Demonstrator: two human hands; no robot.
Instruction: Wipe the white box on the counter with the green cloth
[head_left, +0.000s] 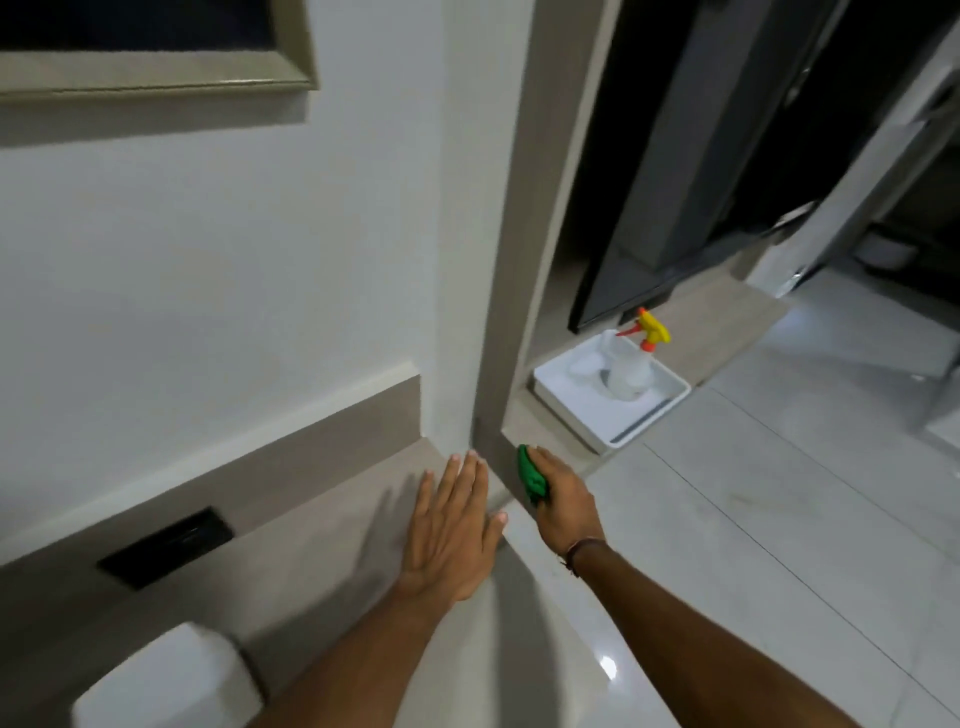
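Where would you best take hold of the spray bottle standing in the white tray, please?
Probably by the neck just under the yellow trigger head of the spray bottle, reaching from above. It stands upright in the white tray, whose raised rim blocks a low side approach to the body.

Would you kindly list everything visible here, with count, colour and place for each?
white box: one, white, on the counter, bottom left
counter: one, beige, along the wall
socket plate: one, black, in the counter's upstand
tray: one, white, on the low ledge past the door frame
spray bottle: one, clear with yellow and orange head, in the tray
green cloth: one, green, bunched in the right hand
left hand: flat, open on the counter
right hand: closed on the cloth, wristband on
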